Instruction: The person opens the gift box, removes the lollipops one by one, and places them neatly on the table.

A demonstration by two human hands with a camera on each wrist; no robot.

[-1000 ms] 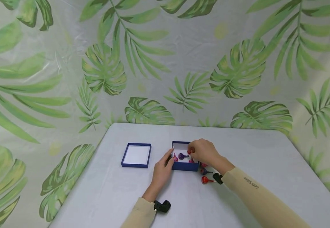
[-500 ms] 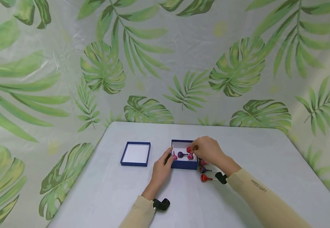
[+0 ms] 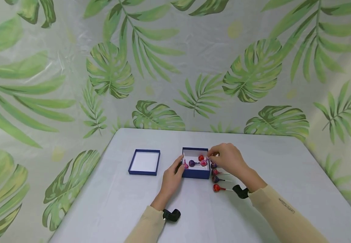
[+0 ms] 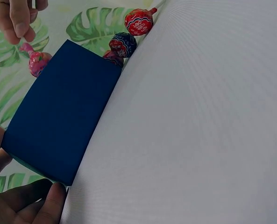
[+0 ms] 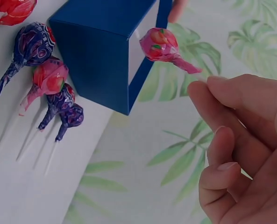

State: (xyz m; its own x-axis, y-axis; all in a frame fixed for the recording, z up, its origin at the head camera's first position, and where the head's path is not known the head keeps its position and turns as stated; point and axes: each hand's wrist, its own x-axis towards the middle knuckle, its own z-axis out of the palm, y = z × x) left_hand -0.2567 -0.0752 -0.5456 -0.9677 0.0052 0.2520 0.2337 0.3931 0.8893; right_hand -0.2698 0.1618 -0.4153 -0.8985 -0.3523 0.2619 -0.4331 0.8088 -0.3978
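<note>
A blue box (image 3: pixel 196 174) with a white inside stands uncovered on the table. My left hand (image 3: pixel 171 179) grips its left side, fingers and thumb at the corners in the left wrist view. My right hand (image 3: pixel 228 158), at the box's right rim, pinches the stick end of a pink lollipop (image 5: pixel 159 44) between thumb and index finger. That lollipop's wrapped head hangs over the opening, seen above the rim in both wrist views. Inside lie a red lollipop (image 3: pixel 201 157), a purple lollipop (image 3: pixel 192 163) and another pink lollipop (image 3: pixel 186 165) by the left wall.
A shallow blue-rimmed lid (image 3: pixel 144 163), white inside, lies to the left of the box. Along the box's right side lie several lollipops, among them a red-wrapped lollipop (image 3: pixel 216 188) nearest me, sticks pointing right. A leaf-patterned curtain (image 3: pixel 199 67) hangs behind the white table (image 3: pixel 199 216).
My right hand has drawn back to the right, from over the box to its right rim. The red lollipop inside now shows fully, and the pink one is pinched. My left hand keeps its grip.
</note>
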